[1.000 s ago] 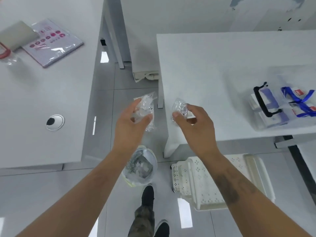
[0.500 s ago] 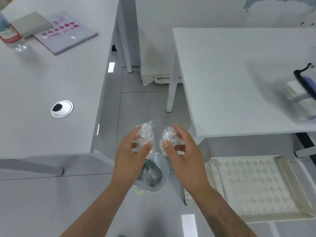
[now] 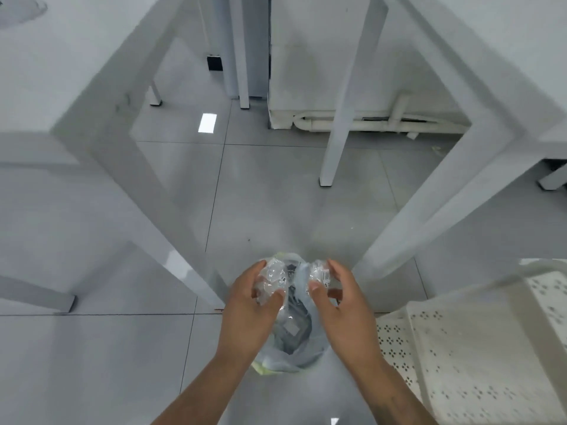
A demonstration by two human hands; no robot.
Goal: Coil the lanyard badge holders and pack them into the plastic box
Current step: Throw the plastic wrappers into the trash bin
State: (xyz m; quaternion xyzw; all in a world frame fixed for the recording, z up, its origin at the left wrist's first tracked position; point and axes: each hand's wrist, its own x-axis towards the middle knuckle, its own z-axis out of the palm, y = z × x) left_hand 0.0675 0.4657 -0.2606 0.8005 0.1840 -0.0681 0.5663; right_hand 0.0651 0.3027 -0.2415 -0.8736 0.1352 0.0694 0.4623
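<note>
Both hands hang low over a small waste bin (image 3: 288, 357) lined with a pale bag, which stands on the tiled floor (image 3: 260, 194) directly beneath them. The left hand (image 3: 248, 308) has thumb and fingers curled round a crumpled clear plastic wrapper (image 3: 274, 279), and the right hand (image 3: 343, 305) pinches a second crumpled wrapper (image 3: 320, 276) between thumb and fingertips; the two wads sit just beside each other above the bin's mouth. Dark scraps and more clear film already lie inside the bin, below the palms.

This looks like a side step of the job rather than the coiling itself: packaging (most likely what the badge holders came in) is being thrown away. No lanyard badge holder and no plastic box can be seen here; neither desk top appears apart from a blurred strip of the desk (image 3: 46, 56) up and to the left of the left hand, so where the task's things lie cannot be told from this view. A desk leg (image 3: 333, 124) stands well ahead of the right hand, and a white perforated tray (image 3: 460, 348) rests on the floor just to the right of it.

The next move probably calls for little more than letting go of both wads so they drop into the liner. Light film can drift or cling to skin, so releasing close to the opening would help. After that, the person would need to rise and turn to whichever surface carries the lanyards.
</note>
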